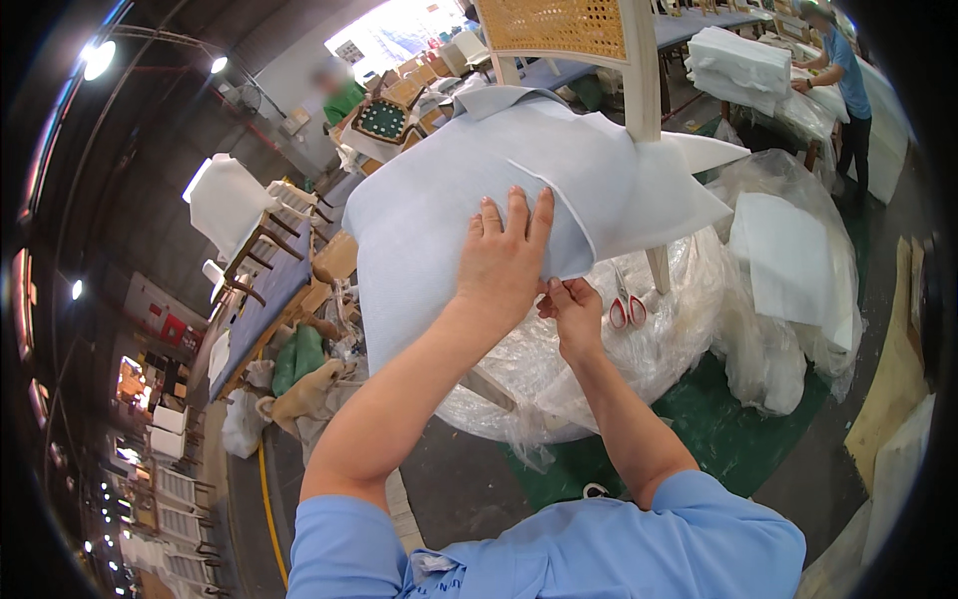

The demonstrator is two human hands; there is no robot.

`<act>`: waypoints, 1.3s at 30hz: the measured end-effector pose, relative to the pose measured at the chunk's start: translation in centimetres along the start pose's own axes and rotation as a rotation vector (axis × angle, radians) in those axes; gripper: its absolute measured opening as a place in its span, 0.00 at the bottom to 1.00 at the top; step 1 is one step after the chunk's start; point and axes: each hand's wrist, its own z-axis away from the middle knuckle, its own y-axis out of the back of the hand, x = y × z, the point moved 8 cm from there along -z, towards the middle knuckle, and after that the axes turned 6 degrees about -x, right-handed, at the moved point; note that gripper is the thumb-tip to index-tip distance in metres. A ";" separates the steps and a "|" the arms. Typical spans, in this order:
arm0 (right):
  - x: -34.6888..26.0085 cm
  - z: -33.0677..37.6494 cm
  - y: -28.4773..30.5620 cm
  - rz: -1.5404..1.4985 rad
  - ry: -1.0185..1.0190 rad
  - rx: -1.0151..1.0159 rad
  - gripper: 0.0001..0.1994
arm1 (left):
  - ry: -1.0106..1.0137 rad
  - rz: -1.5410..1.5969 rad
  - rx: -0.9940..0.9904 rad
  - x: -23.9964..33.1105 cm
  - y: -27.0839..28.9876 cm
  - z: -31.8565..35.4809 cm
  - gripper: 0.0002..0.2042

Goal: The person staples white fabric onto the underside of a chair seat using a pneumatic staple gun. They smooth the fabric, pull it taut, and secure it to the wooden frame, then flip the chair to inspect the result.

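Note:
In front of me stands a chair with a cane back (559, 28) and a pale wooden frame. A white foam sheet (419, 220) is draped over its seat, with a folded flap whose edge curves down the near side. My left hand (507, 255) lies flat on the sheet, fingers stretched out. Just below it, my right hand (577, 314) is closed in a pinch at the flap's lower corner. Its fingertips are partly hidden. Red-handled scissors (627, 311) rest on clear plastic wrap beside the right hand.
Crumpled clear plastic (679, 290) spreads beneath and behind the chair. A plastic-wrapped bundle (783, 260) stands at right. Wrapped chairs (235, 210) sit on a blue table (264, 290) at left. One person (843, 75) works by stacked white sheets (738, 65); another in green (344, 100) is farther back.

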 end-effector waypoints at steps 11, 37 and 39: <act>0.0 0.0 -1.0 -0.089 0.075 -0.066 0.08 | 0.054 -0.138 0.054 1.4 -0.8 0.2 0.45; 0.7 -0.4 -0.7 -0.253 0.127 -0.113 0.06 | 0.036 -0.162 0.149 1.6 -1.0 0.3 0.47; 0.6 -0.4 -0.7 -0.246 0.152 -0.139 0.06 | 0.036 -0.161 0.116 1.5 -1.3 0.2 0.47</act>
